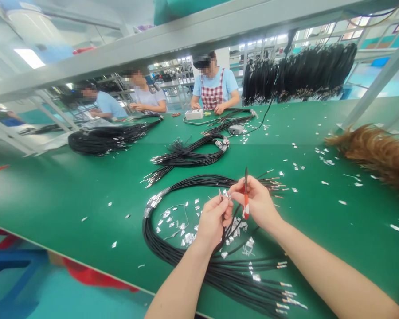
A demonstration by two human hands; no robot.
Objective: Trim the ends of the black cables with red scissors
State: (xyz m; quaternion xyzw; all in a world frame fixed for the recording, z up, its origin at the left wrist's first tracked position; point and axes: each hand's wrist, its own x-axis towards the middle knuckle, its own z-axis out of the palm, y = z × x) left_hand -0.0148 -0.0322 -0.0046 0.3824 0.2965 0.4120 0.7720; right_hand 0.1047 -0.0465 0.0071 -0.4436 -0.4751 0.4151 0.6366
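The left hand (214, 217) has its fingers pinched closed on the stripped end (220, 193) of a thin black cable, held above the table. The right hand (257, 201) grips a slim red-handled tool with a dark tip (246, 195), its thumb and forefinger at the same cable end. Whether foil remains on that end cannot be told at this size.

Beneath the hands lies a curved bundle of black cables (147, 235), banded in silver at the left. Its upper-right ends (276, 188) show copper and appear done; its lower-right ends (287, 299) carry pale silvery tips as well as copper and are judged to be outstanding. Silvery foil scraps (188, 239) litter the green table (103, 190), consistent with work partly complete. Beyond lie a looped black cable bundle (199, 161) and a larger black cable heap (99, 141), neither in hand; their condition is not verified.
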